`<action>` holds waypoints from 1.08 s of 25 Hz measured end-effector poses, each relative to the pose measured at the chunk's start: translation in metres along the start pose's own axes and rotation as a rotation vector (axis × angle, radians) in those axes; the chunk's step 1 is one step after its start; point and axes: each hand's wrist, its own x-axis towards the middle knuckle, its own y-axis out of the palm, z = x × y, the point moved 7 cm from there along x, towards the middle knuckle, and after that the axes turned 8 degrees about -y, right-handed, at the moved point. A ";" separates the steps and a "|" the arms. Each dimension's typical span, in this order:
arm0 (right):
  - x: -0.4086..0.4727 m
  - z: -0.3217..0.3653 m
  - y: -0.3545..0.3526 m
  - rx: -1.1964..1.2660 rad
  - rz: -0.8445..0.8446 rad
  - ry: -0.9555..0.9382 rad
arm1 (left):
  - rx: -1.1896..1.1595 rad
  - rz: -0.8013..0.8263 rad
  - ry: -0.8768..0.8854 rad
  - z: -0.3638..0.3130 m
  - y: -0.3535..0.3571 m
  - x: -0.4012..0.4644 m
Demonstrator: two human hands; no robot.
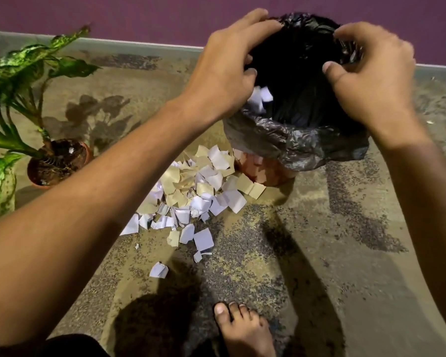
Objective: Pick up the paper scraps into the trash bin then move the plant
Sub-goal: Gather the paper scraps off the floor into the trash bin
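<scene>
The speckled floor [307, 253] carries everything, running back to a purple wall [139, 16]. On it, at the left, the plant [23, 68] stands in its terracotta pot [86, 150], well apart from the bin and not yet moved; that step seems to wait until the paper is cleared.

The trash bin [265, 171] stands near the wall, lined with a black bag [307, 140] folded over the rim, so that whatever drops in is caught by the liner.

Both hands work over the bin's mouth. The left hand [227, 70] has curled fingers over the far-left rim of the bag, and white scraps [260, 96] show beneath its palm, apparently being let fall in; whether it grips the bag or the paper I cannot tell. The right hand [371, 70] pinches the bag's right edge between thumb and fingers, likely holding the opening wide.

The pile of paper scraps [196, 191] lies on the floor just beside the bin's base, most still to be gathered. A bare foot [245, 328] stands near.
</scene>
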 end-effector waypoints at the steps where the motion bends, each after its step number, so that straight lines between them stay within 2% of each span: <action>1: -0.002 0.005 -0.001 0.012 -0.014 -0.024 | -0.007 -0.011 0.018 0.003 -0.004 -0.005; 3: -0.004 0.028 0.000 0.117 -0.043 -0.100 | -0.020 -0.047 0.040 0.015 -0.015 -0.017; 5: 0.000 0.044 -0.006 0.199 -0.097 -0.210 | -0.054 -0.080 -0.016 0.038 -0.024 -0.035; 6: -0.009 0.051 0.008 0.190 -0.086 -0.299 | -0.061 -0.096 -0.059 0.052 -0.027 -0.047; 7: -0.039 0.053 0.032 0.124 0.020 -0.314 | -0.065 -0.117 -0.111 0.069 -0.029 -0.061; 8: -0.086 0.034 0.055 0.014 0.213 -0.121 | -0.069 -0.144 -0.173 0.088 -0.031 -0.076; 9: -0.151 0.024 0.093 -0.210 0.559 -0.159 | -0.074 -0.174 -0.245 0.108 -0.033 -0.091; 10: -0.245 0.019 0.145 -0.195 0.910 -0.078 | -0.071 -0.203 -0.322 0.130 -0.035 -0.107; 11: -0.339 0.018 0.171 -0.139 1.112 0.030 | -0.057 -0.219 -0.397 0.151 -0.034 -0.123; 12: -0.378 0.027 0.190 -0.057 1.200 0.051 | -0.026 -0.212 -0.468 0.171 -0.033 -0.139; 13: -0.362 0.041 0.198 0.043 1.219 0.016 | 0.023 -0.174 -0.541 0.192 -0.029 -0.155; 14: -0.293 0.050 0.198 0.153 1.142 -0.083 | 0.081 -0.114 -0.613 0.212 -0.025 -0.169; 15: -0.232 0.065 0.196 0.166 0.988 -0.231 | 0.133 -0.046 -0.681 0.231 -0.021 -0.182; 17: -0.141 0.093 0.197 0.142 0.711 -0.354 | 0.211 0.087 -0.768 0.263 -0.014 -0.205; 18: -0.124 0.093 0.202 0.111 0.779 -0.394 | 0.237 0.139 -0.779 0.275 -0.011 -0.215; 19: -0.125 0.090 0.216 0.076 0.940 -0.369 | 0.240 0.173 -0.782 0.284 -0.007 -0.224; 21: -0.138 0.065 0.241 0.058 1.088 -0.213 | 0.136 0.195 -0.837 0.303 0.001 -0.243; 23: -0.158 0.043 0.265 0.005 1.125 -0.177 | 0.026 0.252 -0.902 0.320 0.013 -0.259; 27: -0.149 0.032 0.293 -0.038 1.030 -0.181 | 0.089 0.397 -0.961 0.331 0.026 -0.265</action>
